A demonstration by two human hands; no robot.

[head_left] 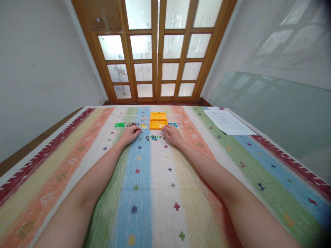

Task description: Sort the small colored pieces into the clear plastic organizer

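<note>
My left hand (pixel 130 134) is closed, fingertips together, in front of clear boxes with small brown pieces (pixel 132 124) and yellow pieces (pixel 143 126). Opposite it, my right hand (pixel 171 133) is also closed, its fingertips just before the front right corner of an orange box (pixel 158 116). Whatever either hand pinches is too small to make out. Between and slightly nearer than the hands lies a loose pile of mixed small pieces (pixel 154 137) in blue, green, white and dark colours. White pieces (pixel 161 125) lie in the open orange box.
A clear box of green pieces (pixel 120 125) stands at the left of the row, blue pieces (pixel 174 124) at its right. Printed paper sheets (pixel 226 122) lie far right on the striped tablecloth (pixel 160 193). Beyond are wooden glass doors (pixel 156 65); a glass panel (pixel 274 113) leans right.
</note>
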